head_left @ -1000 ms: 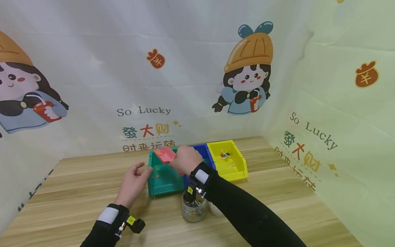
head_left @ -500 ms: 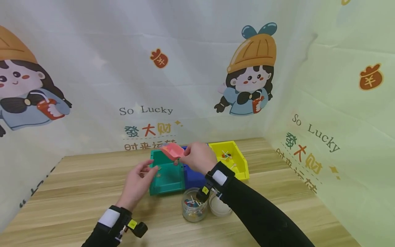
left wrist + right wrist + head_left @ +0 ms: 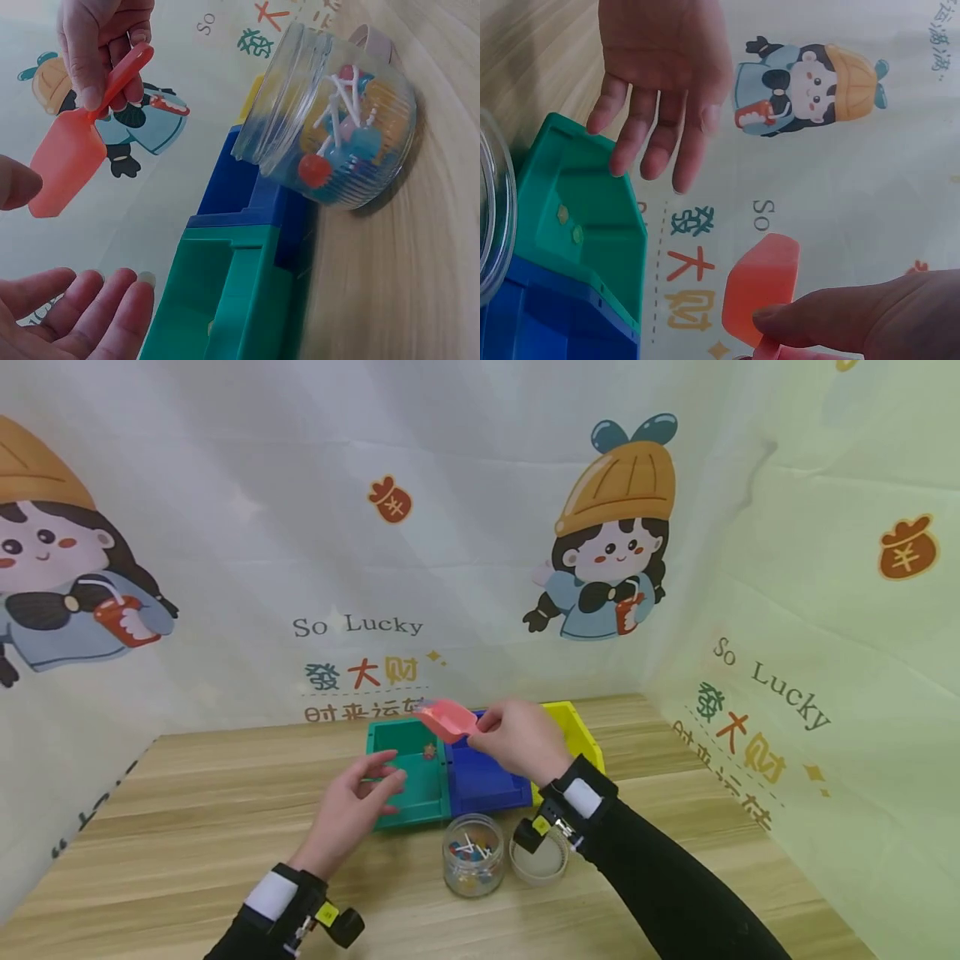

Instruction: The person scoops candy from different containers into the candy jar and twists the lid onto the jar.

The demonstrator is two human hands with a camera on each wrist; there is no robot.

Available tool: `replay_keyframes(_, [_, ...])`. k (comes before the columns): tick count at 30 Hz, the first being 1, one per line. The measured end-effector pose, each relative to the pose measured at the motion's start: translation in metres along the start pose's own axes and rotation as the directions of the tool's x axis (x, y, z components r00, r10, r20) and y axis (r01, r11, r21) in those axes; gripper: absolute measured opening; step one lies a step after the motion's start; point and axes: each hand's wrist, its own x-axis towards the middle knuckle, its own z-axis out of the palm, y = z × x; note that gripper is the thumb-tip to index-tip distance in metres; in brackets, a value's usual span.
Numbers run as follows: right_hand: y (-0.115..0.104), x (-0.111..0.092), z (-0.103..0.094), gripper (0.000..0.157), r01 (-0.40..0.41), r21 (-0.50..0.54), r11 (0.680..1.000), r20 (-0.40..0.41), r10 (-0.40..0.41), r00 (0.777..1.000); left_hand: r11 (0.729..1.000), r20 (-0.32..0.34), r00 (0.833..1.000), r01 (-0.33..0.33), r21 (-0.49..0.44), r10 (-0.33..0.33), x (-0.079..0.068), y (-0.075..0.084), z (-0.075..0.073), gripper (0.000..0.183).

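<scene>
One scoop (image 3: 448, 720) pinched in right hand (image 3: 525, 740).

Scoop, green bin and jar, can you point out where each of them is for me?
Scoop (image 3: 450, 721): head view, on its pink bowl.
Green bin (image 3: 417, 813): head view, on its front wall.
Jar (image 3: 295, 101): left wrist view, on its glass neck.

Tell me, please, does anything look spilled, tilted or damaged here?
Nothing looks spilled or damaged. The glass jar stands upright and open beside what looks like its lid, and the green bin, blue bin and yellow bin sit in a row. The jar leans in the left wrist view only because that camera is turned.
</scene>
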Motion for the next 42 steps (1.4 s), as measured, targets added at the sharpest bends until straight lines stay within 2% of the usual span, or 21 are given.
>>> replay_keyframes(12, [0.016, -0.017, -0.026, 0.021, 0.004, 0.021, 1.000, -0.040, -0.004, 0.999, 1.000, 0.135, 0.991, -0.024, 0.001, 0.024, -0.011, -0.002, 0.013, 0.065])
replay_keyframes(20, [0.025, -0.029, -0.032, 0.021, 0.026, 0.012, 1.000, -0.055, -0.026, 0.998, 0.999, 0.192, 0.981, 0.027, -0.019, -0.023, -0.021, -0.007, 0.028, 0.074])
replay_keyframes(24, [0.029, -0.037, -0.034, 0.020, 0.035, 0.009, 0.999, -0.045, -0.035, 0.998, 0.998, 0.249, 0.968, 0.025, -0.049, -0.012, -0.023, -0.010, 0.033, 0.079])
replay_keyframes(28, [0.032, -0.045, -0.036, 0.019, 0.056, -0.001, 0.998, -0.040, -0.056, 0.998, 1.000, 0.291, 0.957, 0.004, -0.020, 0.002, -0.023, -0.013, 0.040, 0.085])
replay_keyframes(36, [0.036, -0.059, -0.044, 0.019, 0.071, -0.026, 0.997, -0.022, -0.072, 0.997, 0.999, 0.364, 0.931, 0.013, 0.052, -0.031, -0.026, -0.019, 0.054, 0.092])
replay_keyframes(42, [0.040, -0.069, -0.047, 0.018, 0.089, -0.037, 0.995, -0.007, -0.089, 0.996, 0.996, 0.369, 0.929, -0.024, 0.088, -0.010, -0.024, -0.022, 0.059, 0.094])
